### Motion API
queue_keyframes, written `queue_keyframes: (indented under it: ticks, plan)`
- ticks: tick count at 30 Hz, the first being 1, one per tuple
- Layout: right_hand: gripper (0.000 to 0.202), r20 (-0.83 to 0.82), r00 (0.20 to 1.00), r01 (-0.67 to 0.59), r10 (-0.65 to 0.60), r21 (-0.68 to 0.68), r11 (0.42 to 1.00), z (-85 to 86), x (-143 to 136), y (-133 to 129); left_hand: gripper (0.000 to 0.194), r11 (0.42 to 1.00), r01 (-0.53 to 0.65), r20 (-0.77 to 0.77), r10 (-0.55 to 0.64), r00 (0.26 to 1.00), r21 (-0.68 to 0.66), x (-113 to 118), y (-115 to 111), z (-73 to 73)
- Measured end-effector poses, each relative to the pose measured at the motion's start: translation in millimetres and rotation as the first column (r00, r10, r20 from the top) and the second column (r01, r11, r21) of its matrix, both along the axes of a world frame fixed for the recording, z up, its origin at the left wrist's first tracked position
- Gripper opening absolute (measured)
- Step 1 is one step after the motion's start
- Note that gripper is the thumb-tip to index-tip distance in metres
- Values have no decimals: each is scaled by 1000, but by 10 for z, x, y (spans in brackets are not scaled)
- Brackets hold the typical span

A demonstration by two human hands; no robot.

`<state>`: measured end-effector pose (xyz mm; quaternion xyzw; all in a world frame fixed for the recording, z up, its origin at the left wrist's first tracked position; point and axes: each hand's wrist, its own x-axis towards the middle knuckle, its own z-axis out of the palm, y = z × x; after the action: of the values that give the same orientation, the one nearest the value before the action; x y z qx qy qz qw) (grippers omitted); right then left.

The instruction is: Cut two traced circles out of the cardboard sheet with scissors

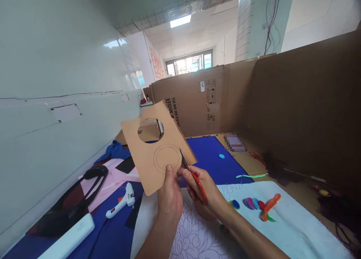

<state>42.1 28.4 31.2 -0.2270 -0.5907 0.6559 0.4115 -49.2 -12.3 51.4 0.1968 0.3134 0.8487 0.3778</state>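
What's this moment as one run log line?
left hand: holds brown card | right hand: holds red-handled scissors | blade: beside drawn circles

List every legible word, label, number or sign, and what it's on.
"好空调": sideways on the cardboard wall; smaller characters beside it unclear.
Rows of handling icons and a warning triangle: same wall; fine detail too small.
White label, same wall: too small.
Orange poster: too blurred.
Marking on white bar: too blurred.
Handheld cardboard sheet: drawn circles, no text visible.
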Motion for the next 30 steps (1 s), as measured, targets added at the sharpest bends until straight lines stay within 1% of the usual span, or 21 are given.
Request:
queue_keyframes:
  ticks: [4,9,14,17,20,26,30]
  plan:
    - [52,-22,1000,-8,7,-18,1000,29,2,-33,39,1000,-29,14,29,999,-6,14,-4,23]
    - [54,-29,999,-13,13,-10,1000,55,18,-32,40,997,-58,-6,58,998,-48,32,-26,55]
    - [46,-20,999,-27,28,55,998,16,29,23,43,998,-53,-7,53,999,-39,38,-38,52]
    - [46,-6,999,-37,37,87,996,-5,43,53,43,999,-51,4,51,999,-16,43,-41,48]
    - [46,-2,1000,-29,30,114,993,-12,57,72,44,998,-56,6,56,998,-26,50,-49,45]
    - [47,3,1000,-18,18,133,991,-39,56,97,46,997,-72,8,72,997,-37,71,-67,44]
    - [48,-14,1000,-18,21,142,990,-60,47,99,44,996,-74,1,74,997,-47,80,-73,46]
